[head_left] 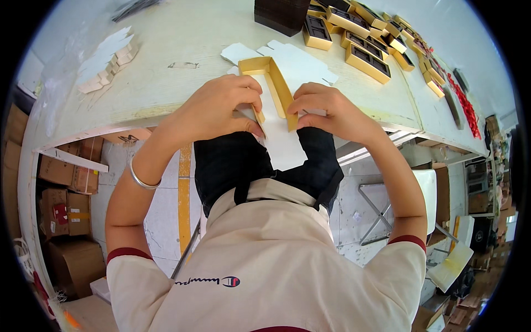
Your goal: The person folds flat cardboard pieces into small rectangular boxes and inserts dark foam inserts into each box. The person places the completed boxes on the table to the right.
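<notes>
Between my hands is a partly folded cardboard box [279,91], gold on its raised walls, with a white flap hanging over the table's front edge toward my lap. Its far end and both long sides stand up; the near end lies open. My left hand [224,105] pinches the left wall, thumb on the near part and fingers curled over the top. On the opposite side, my right hand [332,110] grips the near end of the right wall between thumb and fingers. Flat white card blanks [301,62] lie just beyond and partly under the box.
Many gold boxes with dark inserts [368,62] crowd the table's far right, beside a dark brown stack [281,14]. White folded card pieces [108,61] lie at left. Red ribbon [463,91] runs along the right. Cartons [55,210] fill the space below left; a folding chair [425,193] stands right.
</notes>
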